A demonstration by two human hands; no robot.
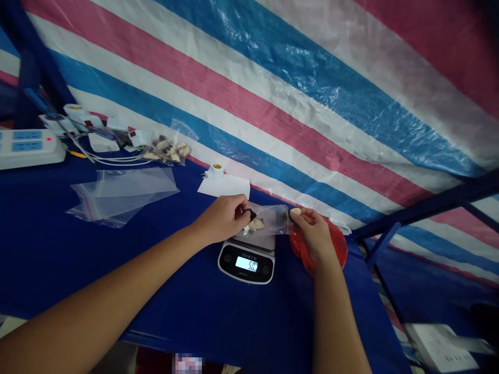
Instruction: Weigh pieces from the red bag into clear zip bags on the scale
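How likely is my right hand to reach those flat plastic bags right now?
Probably not directly: your left hand and the scale lie between your right hand and the flat bags, and your right hand seems to hold a pale piece.

Across the frame's top I see crinkled, shiny woven plastic sheeting (249, 98); centre, a glossy, clear plastic bag (277, 219).

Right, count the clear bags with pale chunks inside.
2. One clear bag lies on the scale; the other bag sits farther back, to the left, near the striped sheet. More could be hidden.
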